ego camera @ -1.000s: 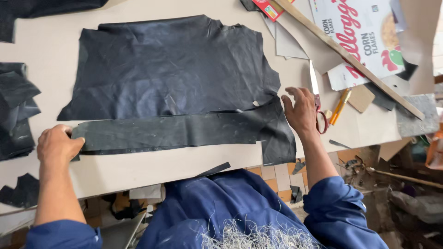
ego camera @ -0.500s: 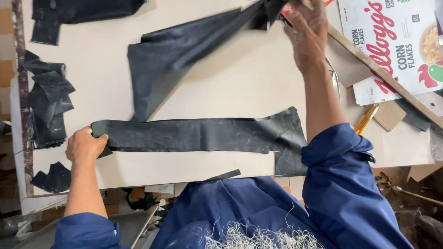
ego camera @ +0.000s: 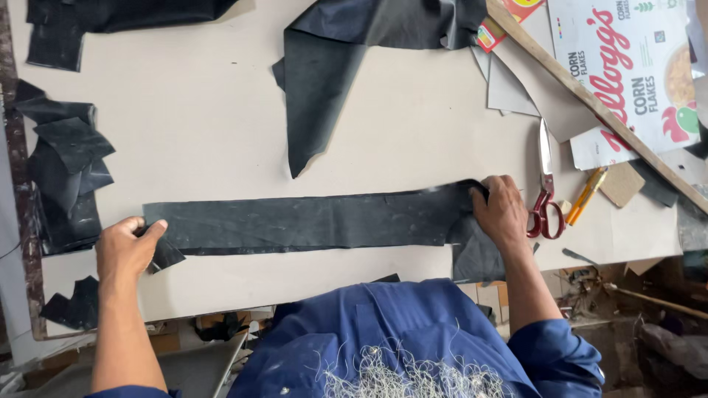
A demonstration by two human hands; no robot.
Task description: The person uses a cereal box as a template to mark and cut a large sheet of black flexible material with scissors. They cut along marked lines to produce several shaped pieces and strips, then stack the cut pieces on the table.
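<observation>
- Far left of counter [ego camera: 221,133]: pile of black leather scraps [ego camera: 63,169].
- My left hand [ego camera: 125,250] holds the left end of the long black leather strip [ego camera: 310,221], fingers curled over its edge.
- Strip lies flat across the counter, near its front edge.
- Above it, a larger black leather piece [ego camera: 332,66], partly folded.
- My right hand [ego camera: 505,210] presses the strip's right end, fingers flat, closed on nothing.
- Just right: red-handled scissors [ego camera: 544,191], yellow pen [ego camera: 586,195], wooden stick [ego camera: 597,107], cereal box [ego camera: 634,66].
</observation>
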